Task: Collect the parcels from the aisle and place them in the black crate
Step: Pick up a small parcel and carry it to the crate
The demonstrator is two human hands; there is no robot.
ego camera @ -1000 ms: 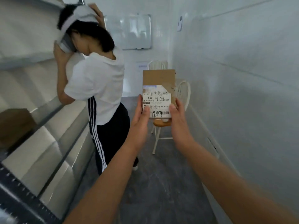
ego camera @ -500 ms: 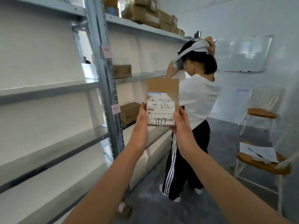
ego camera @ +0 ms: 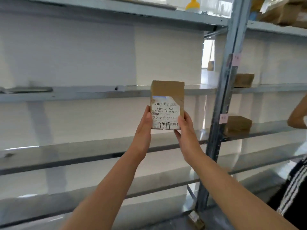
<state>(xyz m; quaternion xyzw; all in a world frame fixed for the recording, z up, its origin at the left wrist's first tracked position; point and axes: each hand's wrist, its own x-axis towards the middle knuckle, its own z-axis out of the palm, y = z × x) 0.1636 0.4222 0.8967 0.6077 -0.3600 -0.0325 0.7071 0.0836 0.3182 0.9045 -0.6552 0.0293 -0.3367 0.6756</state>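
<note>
We hold the parcel (ego camera: pixel 167 105) upright in front of the shelf rack (ego camera: pixel 221 103), left hand (ego camera: pixel 144 128) and right hand (ego camera: pixel 184 130) pinching its lower edges. With so shallow a grip it could tip forward and fall. No crate is visible.

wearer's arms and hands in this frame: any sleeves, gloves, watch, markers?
Nothing worn that shows. Both forearms are bare from the bottom edge of the picture up to the wrists, with no sleeve in view. The left hand and right hand have no gloves, and no rings, watch, bands or tracking markers can be seen. Upper arms are out of frame.
</note>
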